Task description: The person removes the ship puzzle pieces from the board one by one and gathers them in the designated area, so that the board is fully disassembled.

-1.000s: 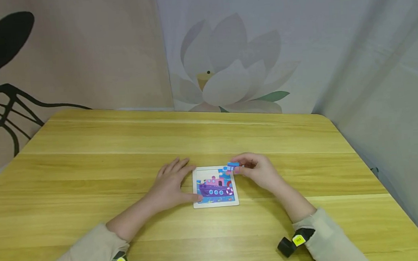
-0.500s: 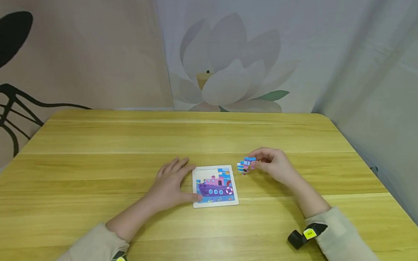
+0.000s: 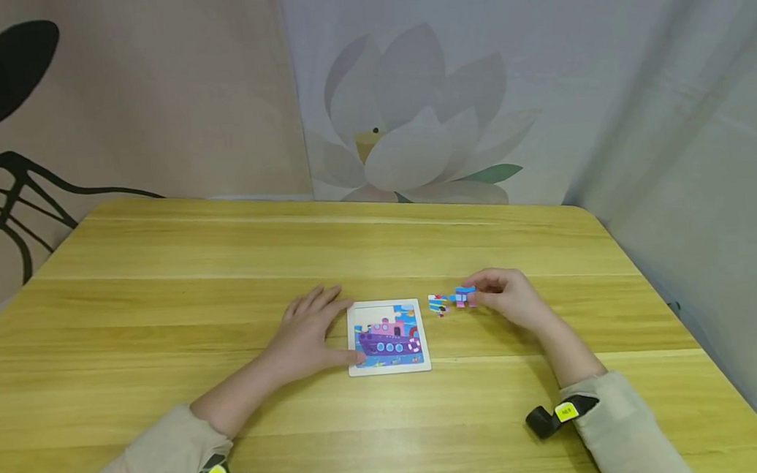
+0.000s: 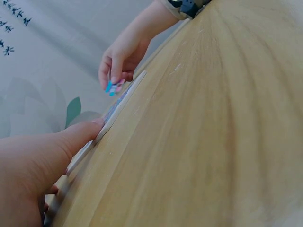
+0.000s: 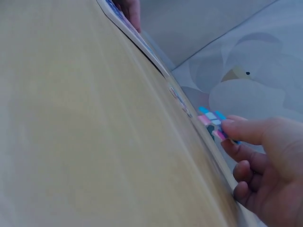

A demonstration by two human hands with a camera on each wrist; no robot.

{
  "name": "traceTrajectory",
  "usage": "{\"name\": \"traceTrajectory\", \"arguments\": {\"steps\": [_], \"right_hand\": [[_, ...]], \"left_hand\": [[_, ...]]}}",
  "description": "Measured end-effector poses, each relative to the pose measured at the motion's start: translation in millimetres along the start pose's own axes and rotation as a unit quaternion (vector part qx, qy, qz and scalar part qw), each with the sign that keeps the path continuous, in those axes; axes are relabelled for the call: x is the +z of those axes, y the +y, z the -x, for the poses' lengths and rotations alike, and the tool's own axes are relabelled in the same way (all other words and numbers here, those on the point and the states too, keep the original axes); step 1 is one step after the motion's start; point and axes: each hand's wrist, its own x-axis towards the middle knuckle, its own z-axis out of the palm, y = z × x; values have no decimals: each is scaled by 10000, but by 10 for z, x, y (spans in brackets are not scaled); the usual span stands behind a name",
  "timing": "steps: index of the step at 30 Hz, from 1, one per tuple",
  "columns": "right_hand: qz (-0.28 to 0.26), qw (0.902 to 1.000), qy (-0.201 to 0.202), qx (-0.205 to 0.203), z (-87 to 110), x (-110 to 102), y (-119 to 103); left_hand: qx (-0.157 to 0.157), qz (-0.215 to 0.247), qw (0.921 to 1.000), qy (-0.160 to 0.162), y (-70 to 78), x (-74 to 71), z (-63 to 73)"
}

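Observation:
A square jigsaw puzzle board (image 3: 390,370) with a white rim lies mid-table, showing a pink and purple boat on blue water. Its upper-left part is bare and pale. My left hand (image 3: 302,342) rests at the board's left side, fingers spread, thumb on the lower-left corner. To the right of the board, my right hand (image 3: 513,299) pinches a blue and pink puzzle piece (image 3: 465,296) between thumb and fingertips; in the right wrist view this piece (image 5: 211,118) is held just above the table. Just left of it another colourful puzzle piece (image 3: 437,306) lies on the table.
The wooden table (image 3: 287,250) spreads around the board on every side. Behind its far edge hangs a pale curtain (image 3: 210,94) printed with a lotus flower and dark leaves. Both wrists carry a small black camera (image 3: 541,421).
My right hand has moved right, off the board's upper-right corner, with a puzzle piece between its fingers. Another piece now lies apart from it on the table. My left hand has stayed put.

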Motion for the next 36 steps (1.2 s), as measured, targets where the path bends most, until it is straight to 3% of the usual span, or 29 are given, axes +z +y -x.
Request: {"name": "traceTrajectory", "arguments": {"steps": [8, 13, 22, 36], "right_hand": [[196, 9997, -1, 140, -9, 3, 35], [719, 9971, 66, 237, 0, 34, 12], [1667, 9855, 260, -183, 41, 66, -40], [1323, 9902, 423, -176, 55, 94, -94]], "left_hand": [[13, -6, 10000, -1, -1, 3, -8], [3, -33, 10000, -6, -2, 0, -13], [18, -39, 10000, 8, -1, 9, -19], [56, -41, 10000, 27, -5, 9, -4]]}}
